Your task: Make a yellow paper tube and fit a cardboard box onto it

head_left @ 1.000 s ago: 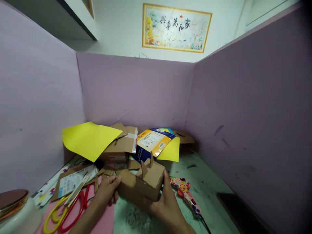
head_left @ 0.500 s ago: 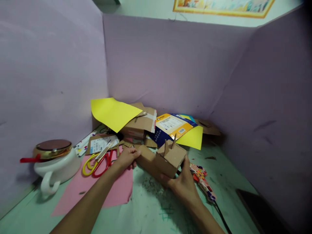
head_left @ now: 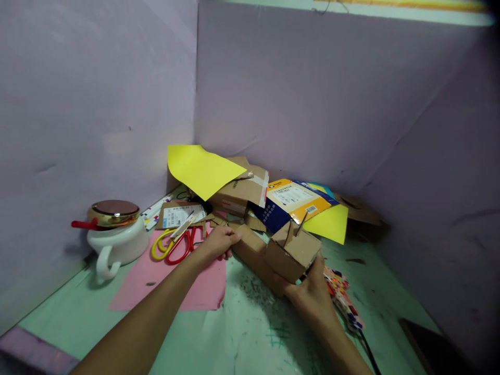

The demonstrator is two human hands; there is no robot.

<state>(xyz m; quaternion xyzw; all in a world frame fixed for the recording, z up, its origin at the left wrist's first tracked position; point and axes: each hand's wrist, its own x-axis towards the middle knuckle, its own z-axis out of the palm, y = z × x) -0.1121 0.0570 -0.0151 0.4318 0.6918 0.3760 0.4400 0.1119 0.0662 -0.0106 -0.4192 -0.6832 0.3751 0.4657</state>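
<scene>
- The left hand (head_left: 219,244), at the centre of the frame, has its thumb and fingers pinching the upper-left end of a long cardboard piece (head_left: 252,250).
- The right hand (head_left: 314,294), right of centre below, has its fingers curled around a small cardboard box (head_left: 295,255), the thumb at its lower edge; some fingertips are hidden behind it.
- The box, with two pointed cardboard tabs upright on top, sits against the long piece; whether they are joined cannot be told.
- Just right of the right hand, a flower-patterned tool (head_left: 346,302) with a black cord lies on the green surface (head_left: 219,344).
- Left of centre, red-handled scissors (head_left: 191,242) and yellow-handled scissors (head_left: 155,255) lie on a pink sheet (head_left: 195,291).
- Further left stands a white cup (head_left: 121,240) with a gold-rimmed lid (head_left: 114,208).
- Behind the hands, mid-frame, are a yellow sheet (head_left: 203,169) over a larger carton (head_left: 234,200), and a blue-and-orange mailer (head_left: 295,198).
</scene>
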